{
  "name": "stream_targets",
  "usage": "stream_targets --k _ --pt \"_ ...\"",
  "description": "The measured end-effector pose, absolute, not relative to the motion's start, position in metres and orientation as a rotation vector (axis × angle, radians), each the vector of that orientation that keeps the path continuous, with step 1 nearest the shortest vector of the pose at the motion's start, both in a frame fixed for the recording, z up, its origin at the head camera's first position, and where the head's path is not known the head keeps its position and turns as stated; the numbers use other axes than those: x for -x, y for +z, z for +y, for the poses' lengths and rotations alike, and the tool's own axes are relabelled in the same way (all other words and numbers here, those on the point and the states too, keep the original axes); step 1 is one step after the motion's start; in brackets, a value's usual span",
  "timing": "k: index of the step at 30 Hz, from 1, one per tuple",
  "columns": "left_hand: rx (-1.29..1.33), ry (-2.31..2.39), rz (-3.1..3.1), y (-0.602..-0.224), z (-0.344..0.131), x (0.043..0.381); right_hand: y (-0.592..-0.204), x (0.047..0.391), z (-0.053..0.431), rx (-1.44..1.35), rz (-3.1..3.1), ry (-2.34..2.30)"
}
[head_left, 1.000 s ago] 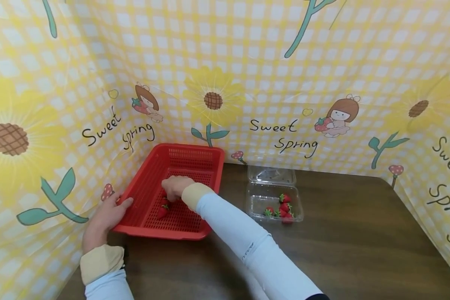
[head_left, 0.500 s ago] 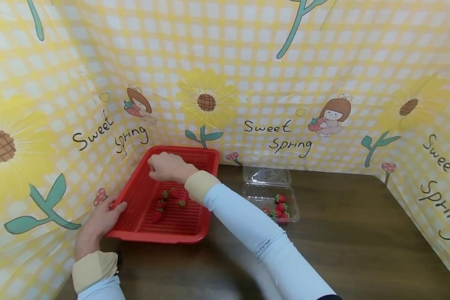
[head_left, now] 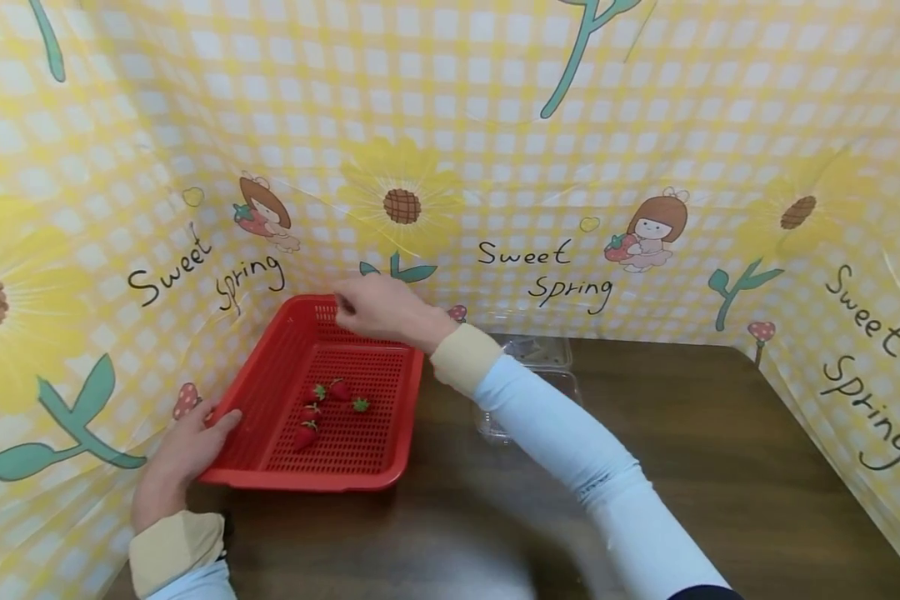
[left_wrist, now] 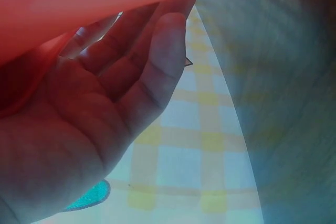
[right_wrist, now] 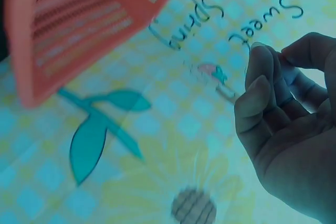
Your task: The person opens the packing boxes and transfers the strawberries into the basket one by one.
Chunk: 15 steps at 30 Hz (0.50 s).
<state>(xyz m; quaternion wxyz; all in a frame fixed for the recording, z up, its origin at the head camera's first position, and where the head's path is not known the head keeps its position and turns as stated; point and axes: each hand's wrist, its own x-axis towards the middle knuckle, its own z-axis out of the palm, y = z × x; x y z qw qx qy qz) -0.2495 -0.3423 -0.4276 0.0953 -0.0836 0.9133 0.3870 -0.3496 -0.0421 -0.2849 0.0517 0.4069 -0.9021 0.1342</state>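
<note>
A red plastic basket (head_left: 401,454) with a slotted floor stands at the left of the table. My left hand (head_left: 187,446) grips its left rim, thumb over the edge; in the left wrist view the palm and fingers (left_wrist: 168,51) sit under the red rim. Several strawberries (head_left: 305,435) with green leaves lie on the basket floor. My right hand (head_left: 386,307) is raised over the basket's back right corner, fingers loosely curled. In the right wrist view nothing shows between its fingers (right_wrist: 257,98) and thumb. A clear plastic box (head_left: 495,427) is partly hidden behind the right forearm.
A yellow-checked sheet (head_left: 465,125) printed with sunflowers and words hangs round the back and sides, close behind the basket. The box's raised lid (head_left: 551,352) leans toward the back. Dark wooden table (head_left: 690,450) extends to the right and front.
My right hand has risen out of the basket, then swung right, uncovering the strawberries inside. Its forearm now covers much of the clear box. The left hand keeps hold of the basket rim.
</note>
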Motion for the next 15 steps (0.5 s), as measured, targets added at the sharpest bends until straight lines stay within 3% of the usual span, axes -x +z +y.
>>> stream_targets --k 15 --pt "0.243 1.190 2.702 -0.426 -0.340 0.245 -0.302 0.354 0.084 -1.106 -2.750 0.476"
